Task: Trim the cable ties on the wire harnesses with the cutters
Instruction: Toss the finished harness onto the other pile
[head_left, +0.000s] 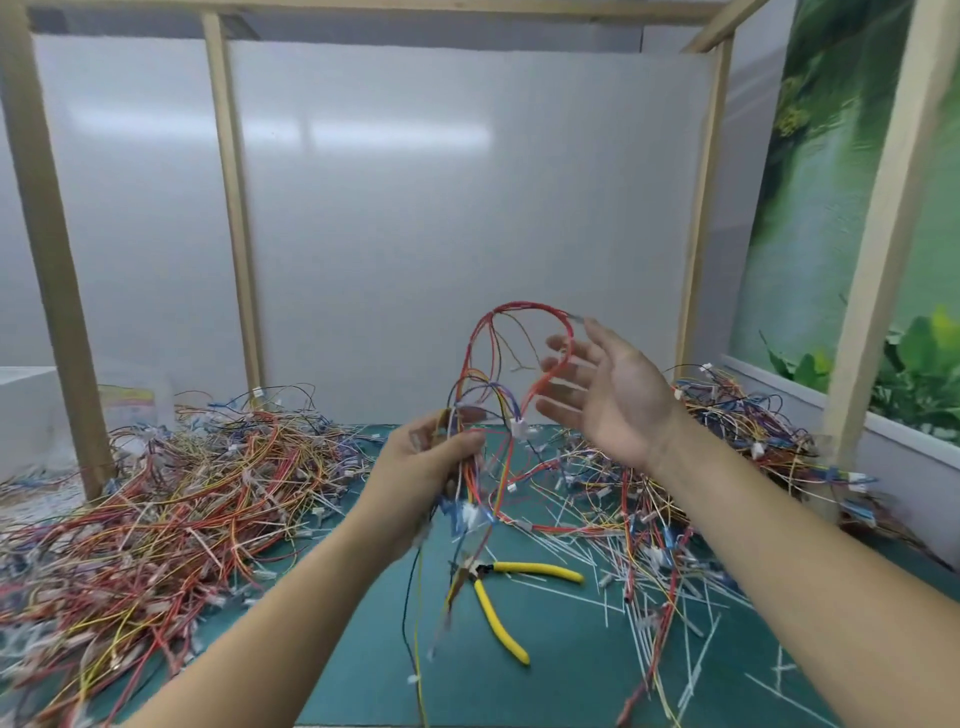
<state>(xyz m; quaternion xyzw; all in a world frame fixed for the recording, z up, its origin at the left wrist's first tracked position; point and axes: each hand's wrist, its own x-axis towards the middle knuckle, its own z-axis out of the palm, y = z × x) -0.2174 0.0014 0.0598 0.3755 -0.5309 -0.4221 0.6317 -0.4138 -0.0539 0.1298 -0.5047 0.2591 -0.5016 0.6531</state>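
My left hand (422, 470) is closed around a wire harness (498, 364) of red, orange and blue wires, held up above the green mat (550, 670). The harness loops upward and its loose ends hang down below my fist. My right hand (605, 392) is open with fingers spread, right beside the red loop, the fingertips touching or almost touching it. The yellow-handled cutters (498, 597) lie on the mat below both hands, handles apart, with nobody holding them.
A large heap of harnesses (156, 499) covers the table's left side. A second heap (737, 447) lies at the right. Cut white tie ends (644, 582) litter the mat on the right. Wooden frame posts (52, 260) stand at both sides.
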